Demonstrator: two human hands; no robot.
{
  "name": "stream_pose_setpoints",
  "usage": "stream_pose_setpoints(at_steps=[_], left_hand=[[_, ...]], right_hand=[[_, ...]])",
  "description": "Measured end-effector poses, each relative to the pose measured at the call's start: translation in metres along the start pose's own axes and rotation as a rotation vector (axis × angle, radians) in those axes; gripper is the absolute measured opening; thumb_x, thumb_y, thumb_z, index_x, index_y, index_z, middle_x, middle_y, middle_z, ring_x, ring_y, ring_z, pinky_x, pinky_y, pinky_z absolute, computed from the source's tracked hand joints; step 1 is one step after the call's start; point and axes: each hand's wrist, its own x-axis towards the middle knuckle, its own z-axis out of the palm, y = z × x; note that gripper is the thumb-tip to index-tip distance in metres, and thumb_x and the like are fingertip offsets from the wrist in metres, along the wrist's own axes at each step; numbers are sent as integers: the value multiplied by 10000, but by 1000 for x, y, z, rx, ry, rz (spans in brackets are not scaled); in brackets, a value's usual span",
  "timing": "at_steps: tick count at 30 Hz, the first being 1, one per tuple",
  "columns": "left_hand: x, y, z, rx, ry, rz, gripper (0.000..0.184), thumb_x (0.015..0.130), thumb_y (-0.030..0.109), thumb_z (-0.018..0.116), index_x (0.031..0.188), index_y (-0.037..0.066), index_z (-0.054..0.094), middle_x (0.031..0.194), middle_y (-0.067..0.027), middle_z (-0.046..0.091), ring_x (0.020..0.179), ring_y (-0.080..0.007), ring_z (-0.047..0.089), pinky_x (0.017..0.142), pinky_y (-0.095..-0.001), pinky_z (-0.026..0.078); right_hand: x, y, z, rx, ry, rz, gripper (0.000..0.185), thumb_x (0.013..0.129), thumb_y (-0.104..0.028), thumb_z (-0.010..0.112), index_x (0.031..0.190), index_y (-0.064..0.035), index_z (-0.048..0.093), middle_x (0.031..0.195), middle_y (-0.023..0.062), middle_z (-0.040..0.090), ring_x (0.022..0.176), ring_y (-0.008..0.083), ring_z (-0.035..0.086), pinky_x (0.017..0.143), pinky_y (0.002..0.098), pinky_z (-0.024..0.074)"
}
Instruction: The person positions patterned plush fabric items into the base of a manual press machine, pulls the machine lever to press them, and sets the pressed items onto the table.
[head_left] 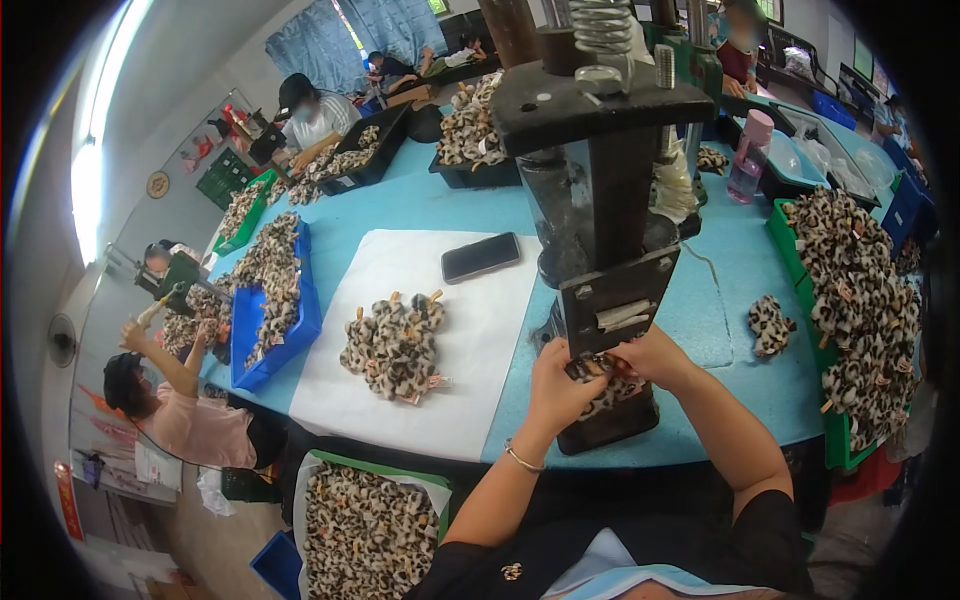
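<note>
Both my hands hold a black, white and tan spotted plush piece point(612, 396) under the head of a dark metal hand press point(612, 190). My left hand point(562, 385) grips its left side, fingers bent around it. On the other side, my right hand point(655, 358) pinches the plush, with some fingertips hidden behind it. The press partly covers the piece, so its full shape does not show. Left of the press, a small heap of similar plush pieces point(392, 348) lies on a white sheet point(455, 400). A single plush piece point(771, 327) rests on the table to the right.
A phone point(481, 258) lies on the sheet. Plush pieces fill a green crate point(838, 450) at right, a blue tray point(268, 372) at left and a lined bin point(442, 500) below. A pink bottle point(750, 157) stands behind. Co-workers sit around the blue table point(400, 200).
</note>
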Motion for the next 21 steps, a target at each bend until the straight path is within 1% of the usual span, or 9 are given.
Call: stream_pose_setpoints(at_steps=[1, 4, 7, 10, 12, 13, 15, 19, 21], left_hand=[[0, -2, 1, -8, 0, -15, 312, 652, 105, 779, 956, 60, 725, 925, -97, 631, 888, -267, 618, 801, -357, 497], [0, -2, 2, -17, 0, -34, 329, 653, 94, 784, 975, 56, 723, 959, -102, 642, 915, -271, 627, 820, -354, 500], [1, 5, 0, -19, -2, -24, 348, 654, 85, 786, 993, 48, 716, 1003, -112, 661, 951, -274, 642, 845, -351, 503], [0, 3, 1, -57, 2, -49, 375, 658, 82, 789, 1021, 38, 705, 1026, -121, 681, 963, -261, 661, 848, -345, 510], [1, -1, 3, -92, 13, -70, 399, 659, 82, 793, 1044, 32, 696, 1027, -125, 694, 959, -237, 673, 838, -334, 515], [0, -1, 3, -95, -3, -59, 403, 675, 75, 792, 1061, 25, 688, 1022, -102, 699, 947, -204, 668, 836, -321, 517], [0, 3, 1, -97, -35, -35, 410, 706, 60, 792, 1095, 11, 671, 1012, -54, 707, 923, -138, 658, 833, -296, 521], [0, 15, 3, -27, -9, -28, 391, 715, 84, 814, 1077, 19, 684, 997, -54, 711, 915, -131, 657, 827, -289, 520], [-1, 16, 3, 18, -7, -58, 382, 719, 101, 825, 1068, 19, 693, 992, -55, 715, 910, -129, 659, 824, -288, 520]], right_hand=[[2, 5, -1, -2, -2, 9, 119, 909, -96, 625, 869, 15, 636, 753, 6, 612, 607, 53, 529, 495, 247, 396], [1, 17, 12, 168, 176, -211, 132, 929, -119, 604, 941, 8, 636, 791, 3, 628, 664, 48, 546, 548, 250, 424], [-12, 16, 14, 208, 180, -96, 165, 936, -124, 610, 1051, -8, 635, 844, 3, 645, 719, 60, 560, 617, 248, 454], [-21, 10, 21, 245, 129, -194, 197, 936, -125, 628, 1108, -30, 628, 848, 5, 646, 734, 69, 572, 640, 234, 475], [-14, 16, 23, 68, 171, -272, 192, 928, -122, 646, 1097, -31, 630, 851, 6, 646, 752, 71, 582, 667, 237, 492], [-11, 18, 24, -18, 192, -309, 190, 925, -121, 654, 1091, -32, 632, 853, 7, 646, 762, 72, 587, 680, 238, 501], [-11, 13, 22, 116, 122, -203, 181, 916, -125, 668, 1067, -30, 633, 841, 10, 645, 759, 73, 589, 657, 240, 501], [-7, 18, 15, 233, 30, -120, 163, 911, -142, 684, 1020, -30, 635, 820, 9, 640, 734, 67, 584, 572, 233, 476], [-7, 21, 14, 228, 59, -146, 141, 924, -152, 672, 997, -38, 633, 794, 0, 625, 707, 61, 573, 543, 218, 452]])
